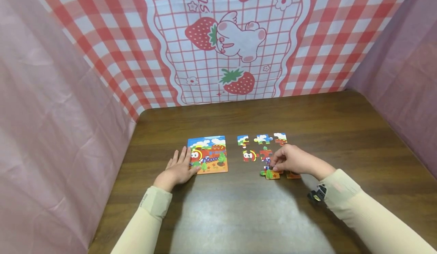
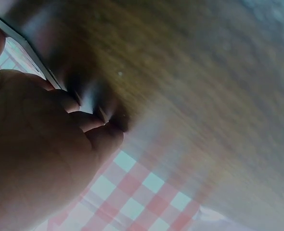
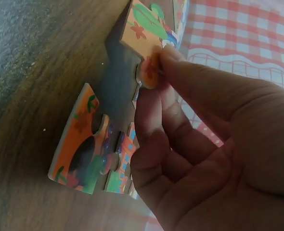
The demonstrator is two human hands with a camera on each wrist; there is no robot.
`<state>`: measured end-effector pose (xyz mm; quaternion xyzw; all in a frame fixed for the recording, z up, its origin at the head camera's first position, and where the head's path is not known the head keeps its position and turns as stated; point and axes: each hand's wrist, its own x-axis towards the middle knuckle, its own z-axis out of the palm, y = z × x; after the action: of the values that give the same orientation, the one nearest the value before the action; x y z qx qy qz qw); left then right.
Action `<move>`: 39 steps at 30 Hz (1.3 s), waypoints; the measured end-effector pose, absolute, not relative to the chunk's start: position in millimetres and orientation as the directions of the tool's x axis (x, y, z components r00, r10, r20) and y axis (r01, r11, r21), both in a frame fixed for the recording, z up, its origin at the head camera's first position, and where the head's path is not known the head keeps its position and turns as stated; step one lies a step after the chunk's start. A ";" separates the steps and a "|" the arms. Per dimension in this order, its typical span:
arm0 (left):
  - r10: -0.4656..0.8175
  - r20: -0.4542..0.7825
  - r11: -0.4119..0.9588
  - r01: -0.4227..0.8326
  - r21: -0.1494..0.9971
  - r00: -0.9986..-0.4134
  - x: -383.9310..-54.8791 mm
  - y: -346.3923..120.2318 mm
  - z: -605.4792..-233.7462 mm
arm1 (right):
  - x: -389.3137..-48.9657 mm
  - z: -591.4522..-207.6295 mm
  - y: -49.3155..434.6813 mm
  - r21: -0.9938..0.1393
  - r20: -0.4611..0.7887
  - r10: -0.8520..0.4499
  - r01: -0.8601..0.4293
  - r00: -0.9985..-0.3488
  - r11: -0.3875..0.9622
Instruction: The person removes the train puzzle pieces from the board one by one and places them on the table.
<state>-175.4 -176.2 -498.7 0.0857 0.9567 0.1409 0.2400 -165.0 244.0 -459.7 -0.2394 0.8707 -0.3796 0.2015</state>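
Between thumb and fingers, my right hand pinches a jigsaw piece showing a green plant on orange ground. In the right wrist view this piece is tilted up off the table. An orange corner piece lies on the wood below that hand. Further jigsaw pieces are laid out in loose rows, among them a face piece and a cloud piece. My left hand, fingers straight, touches the left edge of a square train picture board. Several middle pieces are partly hidden by my right hand.
The brown wooden table carries all of this. A red-checked strawberry cloth hangs along its back edge, with pink curtains at both sides. A small black device sits at my right wrist.
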 end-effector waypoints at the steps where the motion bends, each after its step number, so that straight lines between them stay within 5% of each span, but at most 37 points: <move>1: 0.231 -0.436 0.945 0.094 0.312 -0.870 -175.1 -175.9 -497.9 | -164.7 -459.9 244.1 -0.746 -0.169 -0.560 -0.266 -0.811 0.610; 17: 0.229 -0.429 0.945 0.094 0.314 -0.874 -170.6 -173.6 -489.1 | -160.9 -465.4 237.4 -0.599 -0.109 -0.495 -0.340 -0.862 0.724; 39: 0.225 -0.438 0.949 0.094 0.301 -0.870 -174.9 -176.7 -497.7 | -154.2 -461.6 227.0 -0.513 -0.151 -0.556 -0.416 -0.817 0.751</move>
<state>-174.9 -176.7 -497.7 0.0831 0.9574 0.1362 0.2408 -154.2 227.0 -461.6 -0.2632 0.9237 -0.2354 0.1489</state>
